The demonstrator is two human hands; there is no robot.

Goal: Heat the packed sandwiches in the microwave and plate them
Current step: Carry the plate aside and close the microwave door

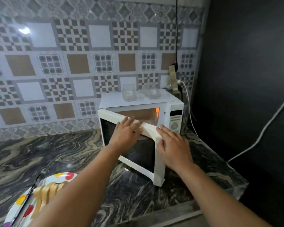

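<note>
Both hands flat on the microwave door (134,145), fingers straight, gripping nothing: left hand (126,133) on the top edge, right hand (172,145) at the free corner. Door ajar, cavity lit. Risk: if it's swung shut, right fingertips over the edge could get pinched. Count: one microwave (154,102), two clear packs (129,92) on top looking empty, one plate (23,200) of sandwiches (46,192) on the desk (64,151) at 7 o'clock.

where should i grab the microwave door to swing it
Take the door by its free right edge, at the top corner where the right hand rests, coming from the front right. It hangs ajar, hinged on the left, so that edge stands clear of the microwave with room for fingers behind it.
</note>
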